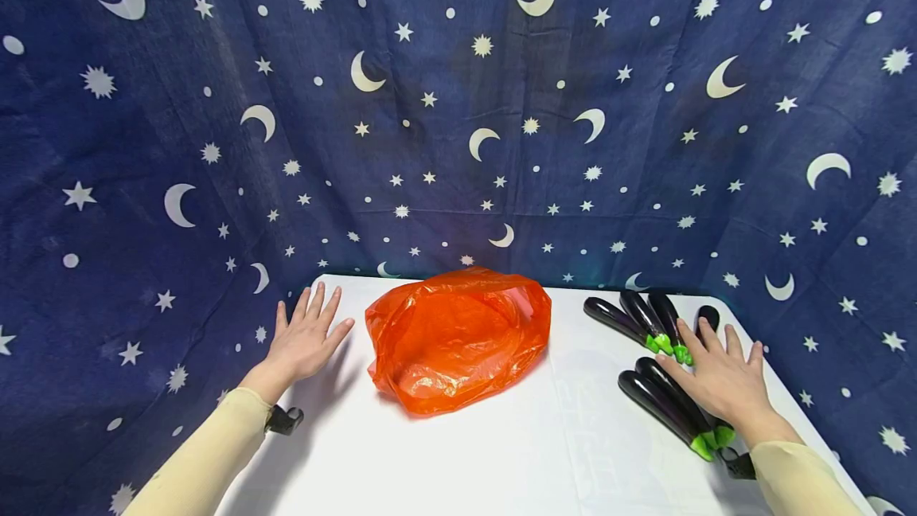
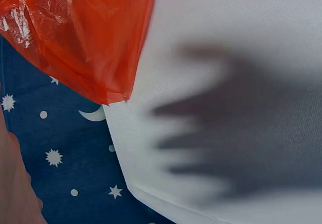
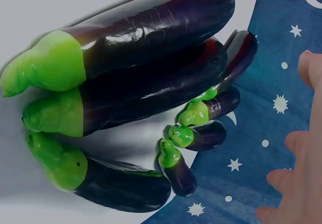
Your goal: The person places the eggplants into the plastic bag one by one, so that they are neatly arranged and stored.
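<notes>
In the head view an orange-red plastic bag [image 1: 458, 341] lies on the white table, its wide mouth gaping toward me. To its left hovers my left hand [image 1: 304, 337], fingers spread and holding nothing; its shadow falls on the table in the left wrist view, beside the bag [image 2: 95, 38]. My right hand [image 1: 727, 381], also with fingers spread and nothing in it, is over several dark eggplants [image 1: 659, 404] with green caps at the table's right. It hides parts of some. The right wrist view shows three eggplants [image 3: 156, 30] close up and several more behind them.
The white table [image 1: 487, 464] has its far edge against a dark blue cloth [image 1: 444, 134] printed with moons and stars. This cloth also hangs along the left and right sides. Dark straps [image 1: 285, 420] sit at the wrists.
</notes>
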A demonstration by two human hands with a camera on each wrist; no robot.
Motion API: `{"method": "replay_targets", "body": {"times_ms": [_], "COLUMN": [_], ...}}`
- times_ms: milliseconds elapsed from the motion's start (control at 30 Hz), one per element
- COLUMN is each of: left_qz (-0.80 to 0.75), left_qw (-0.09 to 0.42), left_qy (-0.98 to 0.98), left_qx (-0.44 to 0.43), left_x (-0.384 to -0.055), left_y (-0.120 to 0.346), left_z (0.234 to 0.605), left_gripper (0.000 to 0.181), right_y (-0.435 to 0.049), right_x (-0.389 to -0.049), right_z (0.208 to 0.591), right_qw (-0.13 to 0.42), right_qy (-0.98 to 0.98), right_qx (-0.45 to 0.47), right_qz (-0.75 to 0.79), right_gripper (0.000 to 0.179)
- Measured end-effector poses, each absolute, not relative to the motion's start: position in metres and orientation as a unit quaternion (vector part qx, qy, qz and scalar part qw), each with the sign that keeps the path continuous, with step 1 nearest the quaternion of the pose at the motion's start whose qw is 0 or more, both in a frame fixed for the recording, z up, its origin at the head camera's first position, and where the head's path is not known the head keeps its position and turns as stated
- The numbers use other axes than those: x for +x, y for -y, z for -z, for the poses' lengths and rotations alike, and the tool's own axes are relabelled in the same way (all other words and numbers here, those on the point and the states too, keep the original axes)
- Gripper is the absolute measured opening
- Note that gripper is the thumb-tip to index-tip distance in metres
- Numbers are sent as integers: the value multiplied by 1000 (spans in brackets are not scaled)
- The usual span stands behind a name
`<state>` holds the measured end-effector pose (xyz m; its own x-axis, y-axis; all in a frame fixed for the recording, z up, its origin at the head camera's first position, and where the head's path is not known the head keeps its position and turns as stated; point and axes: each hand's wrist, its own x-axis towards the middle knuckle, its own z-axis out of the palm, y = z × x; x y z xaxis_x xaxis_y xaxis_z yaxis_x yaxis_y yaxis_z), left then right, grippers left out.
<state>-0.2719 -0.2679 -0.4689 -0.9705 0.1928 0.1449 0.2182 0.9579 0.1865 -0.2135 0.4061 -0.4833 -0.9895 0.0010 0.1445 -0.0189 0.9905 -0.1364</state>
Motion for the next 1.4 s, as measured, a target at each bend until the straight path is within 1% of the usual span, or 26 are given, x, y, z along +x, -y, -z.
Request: {"method": "replay_targets", "body": {"times_ms": [433, 733, 833, 1100, 1233, 1400], "left_qz": [118, 146, 155, 188, 199, 213], "left_qw": [58, 89, 92, 74, 58, 50], "left_qy": [986, 978, 975, 971, 970, 966], "left_qx": [-106, -121, -126, -125, -129, -135], "left_x": [-269, -268, -268, -266, -265, -264], "left_y": [261, 256, 254, 244, 239, 235], "left_z": [461, 460, 460, 453, 448, 444], "left_gripper": [82, 79, 78, 76, 76, 75], "right_y": [-399, -395, -394, -392, -390, -388], "right_x": [-209, -204, -203, -198, -195, -192], "right_z": [482, 481, 482, 484, 484, 485], "right_qw": [86, 94, 95, 95, 90, 91], "right_qy": [992, 991, 991, 990, 990, 990], "right_qx": [24, 45, 52, 73, 75, 77], "right_qz": [-89, -85, -84, -78, -77, -74], "right_gripper": [92, 93, 93, 92, 92, 93]}}
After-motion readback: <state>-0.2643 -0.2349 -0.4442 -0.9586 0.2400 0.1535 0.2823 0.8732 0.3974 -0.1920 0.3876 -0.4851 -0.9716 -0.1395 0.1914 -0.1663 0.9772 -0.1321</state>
